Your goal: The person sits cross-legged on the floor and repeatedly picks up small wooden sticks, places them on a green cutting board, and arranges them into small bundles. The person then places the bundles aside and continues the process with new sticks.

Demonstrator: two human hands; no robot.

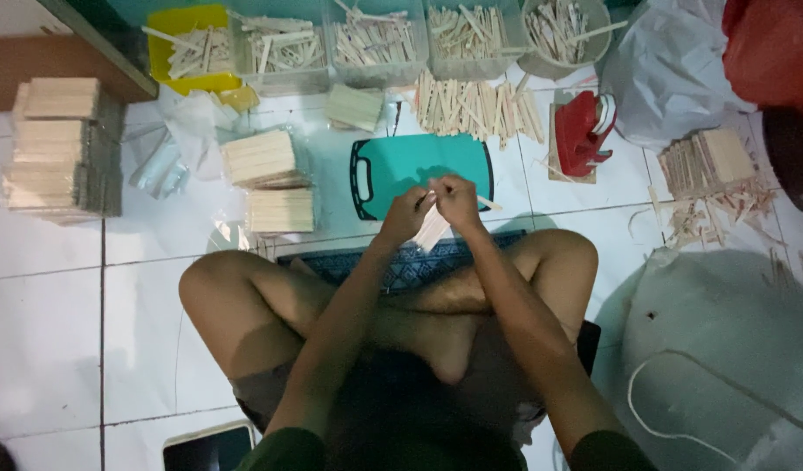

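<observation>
Now I'm seeing the left hand [407, 215] and right hand [458, 201] pinching together a bundle of wooden sticks [433, 228]. It's hanging just below both hands, with the teal cutting board [392, 164] lying right beyond them.

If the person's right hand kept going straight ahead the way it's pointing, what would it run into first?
The right hand points away from the body, over the teal cutting board. Beyond that lies the loose pile of wooden sticks, probably the first thing met, though height is unclear.

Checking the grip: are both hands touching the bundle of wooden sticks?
Touching. The head view shows the left hand and right hand both closed around the bundle of wooden sticks, above the teal cutting board.
</observation>
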